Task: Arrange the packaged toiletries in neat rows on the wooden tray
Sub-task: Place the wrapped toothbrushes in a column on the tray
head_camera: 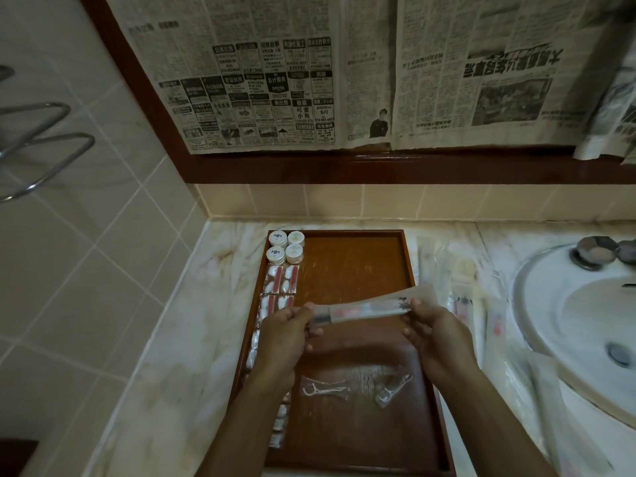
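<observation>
Both hands are holding one long packet [368, 306] flat across the middle of the frame, above the wooden tray [351, 259]. My left hand [285, 333] is pinching its left end and my right hand [433, 333] is pinching its right end, fingers curled on the wrapper. Four small round tubs [286, 247] are sitting at the tray's upper left corner, sachets [280, 284] are running down its left edge, and two wrapped floss picks [358, 389] are lying low in the tray. More long packets [457, 297] are lying on the counter [192, 321] to the right, beside the sink [581, 304].

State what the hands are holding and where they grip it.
A long clear toothbrush packet, held crosswise above the wooden tray: left hand pinches its left end, right hand its right end.
</observation>
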